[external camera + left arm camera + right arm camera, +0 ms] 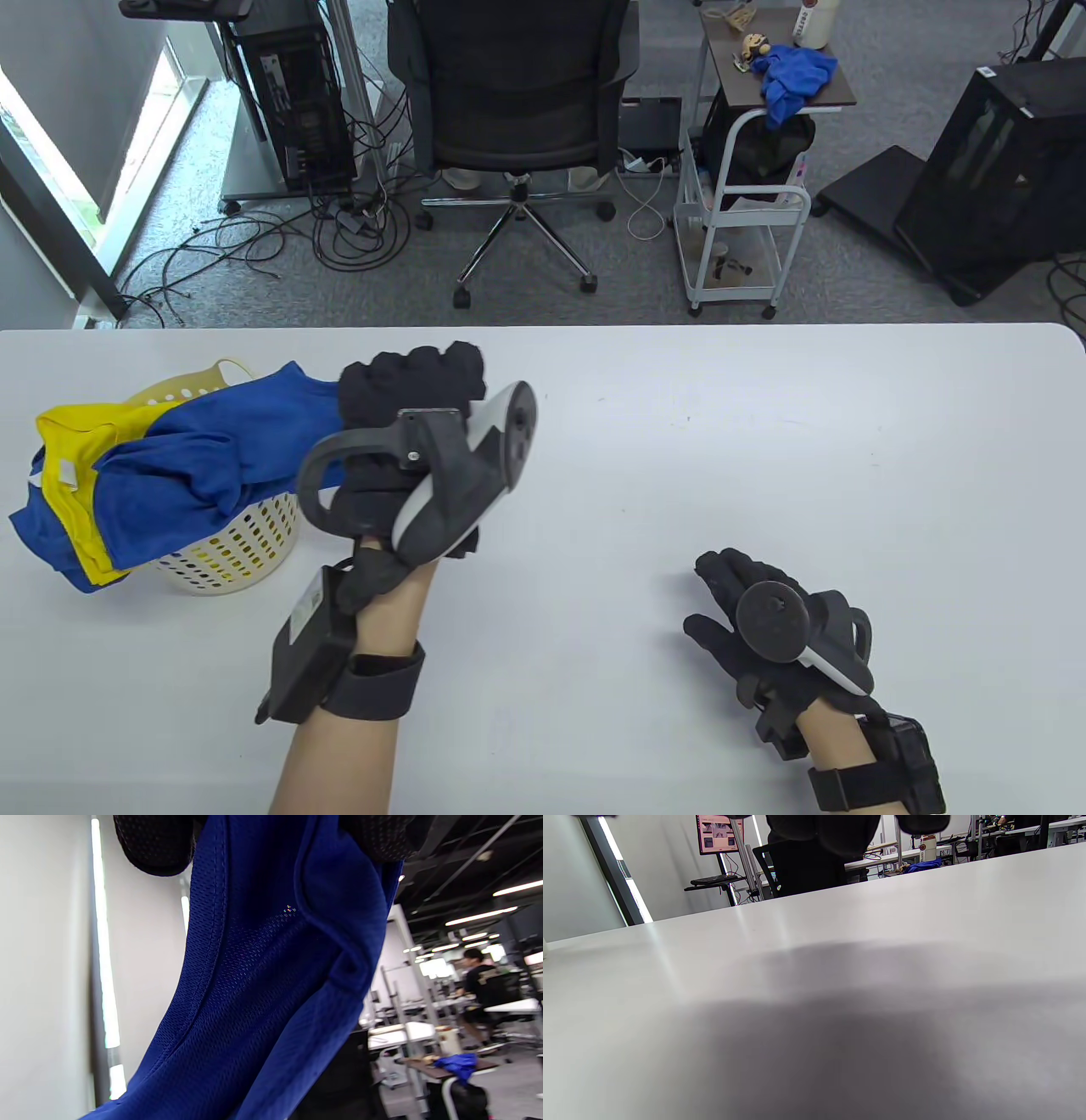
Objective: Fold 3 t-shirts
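A blue t-shirt [212, 441] hangs out of a pale yellow laundry basket [233, 543] at the table's left, tangled with a yellow and blue shirt [76, 458]. My left hand [407, 382] is raised above the table and grips the blue shirt's cloth in a fist. The left wrist view shows the blue mesh fabric [263, 984] hanging from my gloved fingers [157, 844]. My right hand [730, 611] lies flat and open on the bare white table [764, 441], holding nothing. In the right wrist view its fingers [835, 832] show only at the top edge.
The basket stands near the table's left edge. Behind the table's far edge are a black office chair [517, 110], a white cart [738, 212] with a blue cloth [793, 76] on top, and loose cables on the floor.
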Motion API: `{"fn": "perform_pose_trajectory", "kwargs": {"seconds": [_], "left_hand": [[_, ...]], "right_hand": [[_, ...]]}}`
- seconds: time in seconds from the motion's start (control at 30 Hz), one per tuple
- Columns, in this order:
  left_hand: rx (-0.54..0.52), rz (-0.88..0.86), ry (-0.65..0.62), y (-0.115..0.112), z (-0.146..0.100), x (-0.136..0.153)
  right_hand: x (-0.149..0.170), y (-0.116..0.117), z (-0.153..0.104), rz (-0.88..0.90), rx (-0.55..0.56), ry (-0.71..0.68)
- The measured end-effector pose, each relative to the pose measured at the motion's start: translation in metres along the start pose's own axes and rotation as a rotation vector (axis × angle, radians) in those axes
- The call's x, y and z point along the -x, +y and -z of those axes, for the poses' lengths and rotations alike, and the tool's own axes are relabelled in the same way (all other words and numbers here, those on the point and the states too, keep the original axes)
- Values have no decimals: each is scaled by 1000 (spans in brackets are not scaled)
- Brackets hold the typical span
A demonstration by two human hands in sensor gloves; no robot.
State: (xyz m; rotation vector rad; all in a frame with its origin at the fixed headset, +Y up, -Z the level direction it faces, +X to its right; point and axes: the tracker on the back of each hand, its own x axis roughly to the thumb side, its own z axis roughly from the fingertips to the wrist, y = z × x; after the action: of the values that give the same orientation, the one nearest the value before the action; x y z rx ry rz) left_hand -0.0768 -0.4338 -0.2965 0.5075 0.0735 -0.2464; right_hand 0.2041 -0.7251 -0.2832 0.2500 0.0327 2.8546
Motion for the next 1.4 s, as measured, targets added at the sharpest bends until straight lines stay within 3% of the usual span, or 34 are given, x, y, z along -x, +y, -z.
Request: {"fn": "perform_pose_trajectory", "kwargs": {"seconds": [0.23, 0.37, 0.5, 0.67, 0.87, 1.03, 1.1, 1.27, 1.37, 1.4], "left_hand": [[-18, -169, -223, 19, -18, -106], [-58, -165, -255, 27, -23, -130], [-60, -93, -197, 18, -15, -111], [30, -52, -128, -12, -10, -70], [120, -14, -106, -49, -17, -38], [198, -24, -102, -78, -23, -18], [217, -20, -96, -88, -26, -8], [258, -25, -58, -108, -28, 22], [263, -15, -24, -114, -25, 43], [244, -19, -7, -112, -22, 51]], "right_hand": [[2, -4, -4, 32, 19, -19], [7, -4, -4, 84, 5, -31], [13, -3, -4, 120, -2, -9], [24, -2, -2, 38, -22, 49], [0, 2, -8, 9, -27, -72], [-24, 34, 3, -309, -181, -42], [-28, 38, 6, -414, -135, -6], [-18, 17, 6, -407, -1, 58], [-3, -32, 2, -321, 210, 119], [0, -58, -2, -271, 313, 132]]}}
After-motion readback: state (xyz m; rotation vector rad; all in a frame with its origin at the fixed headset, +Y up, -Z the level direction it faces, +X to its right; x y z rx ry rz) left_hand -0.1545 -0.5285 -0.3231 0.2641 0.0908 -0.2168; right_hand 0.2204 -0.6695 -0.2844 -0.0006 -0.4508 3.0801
